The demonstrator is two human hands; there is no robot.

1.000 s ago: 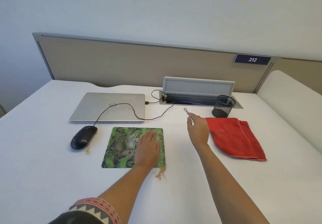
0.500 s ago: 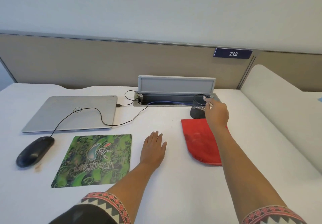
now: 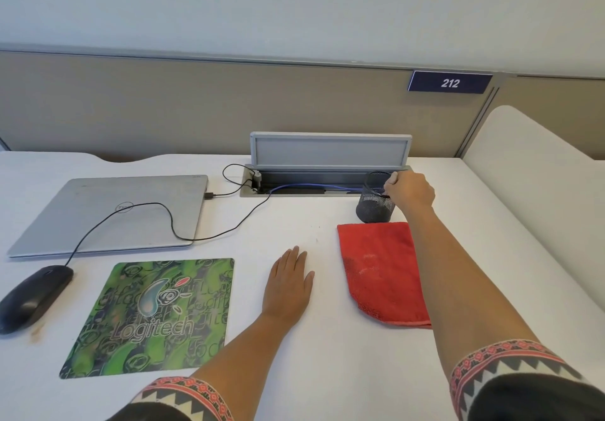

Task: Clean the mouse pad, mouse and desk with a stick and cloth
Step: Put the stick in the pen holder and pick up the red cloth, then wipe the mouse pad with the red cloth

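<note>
Left hand: flat, palm down on white desk, fingers straight and close together, between green mouse pad and red cloth, touching neither. Right hand: at rim of black mesh cup, fingers curled, pinching thin stick, only its pale tip visible. Cloth: folded, just in front of cup, right edge hidden by right forearm. Black mouse: left of pad, apart from it, cable trailing over closed silver laptop. Open cable box: behind cup.
</note>
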